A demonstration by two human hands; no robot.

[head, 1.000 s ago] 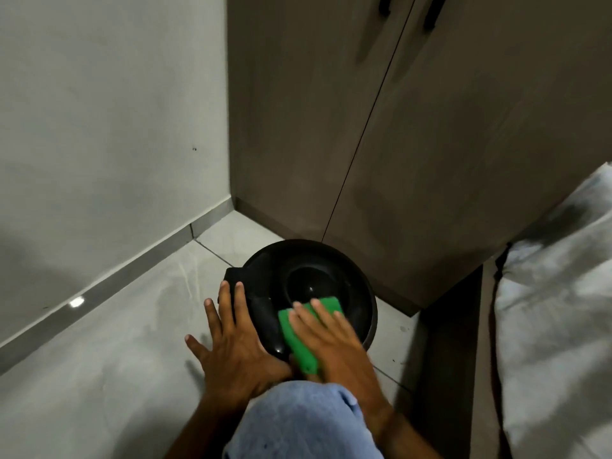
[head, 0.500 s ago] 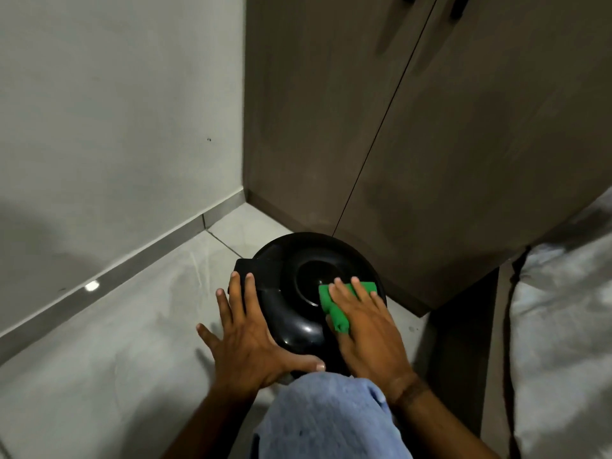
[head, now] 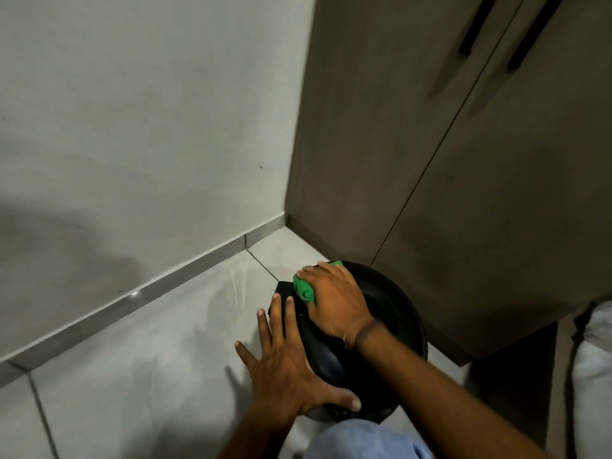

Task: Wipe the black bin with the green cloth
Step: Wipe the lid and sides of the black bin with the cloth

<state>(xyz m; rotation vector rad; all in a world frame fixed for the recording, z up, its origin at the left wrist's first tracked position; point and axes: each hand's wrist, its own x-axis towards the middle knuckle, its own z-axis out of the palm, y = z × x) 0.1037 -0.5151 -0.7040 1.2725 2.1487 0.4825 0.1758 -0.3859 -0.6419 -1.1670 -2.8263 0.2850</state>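
The right hand [head: 334, 298] has carried the crumpled green cloth [head: 304, 288] from the round black plastic bin's [head: 394, 313] right side to its far-left rim, fingers pressing it flat; the left hand [head: 284, 369], fingers spread wide, steadies the near-left side, so wiping is likely progressing.

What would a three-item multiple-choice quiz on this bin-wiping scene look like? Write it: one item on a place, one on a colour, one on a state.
1. Where does the black bin stand?
A. On the tiled floor by the wardrobe doors
B. On a shelf
C. Inside the wardrobe

2. What colour is the cloth?
A. Blue
B. Green
C. White

3. What is the left hand doing?
A. Gripping the cloth
B. Pulling a door handle
C. Spread open against the bin's side

Answers:
1 A: the bin sits on the floor in front of the wardrobe doors.
2 B: green shows under the right hand.
3 C: its fingers are splayed, palm on the bin.
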